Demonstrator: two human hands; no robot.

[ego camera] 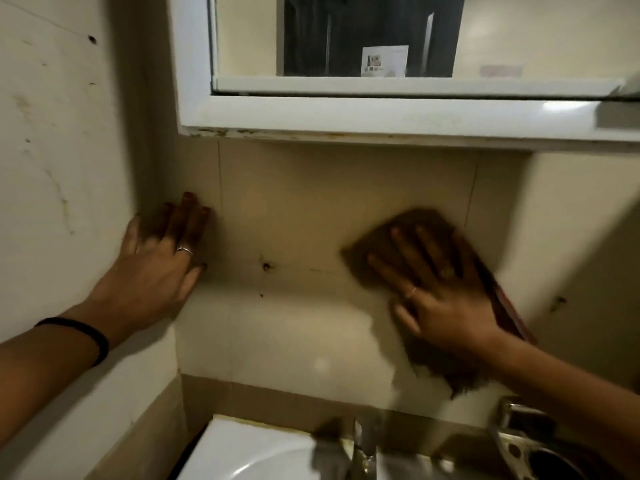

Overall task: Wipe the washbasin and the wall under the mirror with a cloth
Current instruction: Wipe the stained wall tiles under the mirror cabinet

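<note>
A brown cloth (419, 225) lies flat against the beige wall (298, 209) under the white-framed mirror (346, 112). My right hand (440, 292) presses on it with fingers spread; the cloth hangs down below my wrist and is blurred. My left hand (159, 258) rests flat in the wall's left corner, fingers apart, holding nothing. The white washbasin (249, 452) shows at the bottom edge, with a metal tap (363, 441) behind it.
A side wall (62, 168) with stains stands on the left. A small hole (266, 266) marks the wall between my hands. A steel fitting (530, 441) sits at the bottom right beside the basin.
</note>
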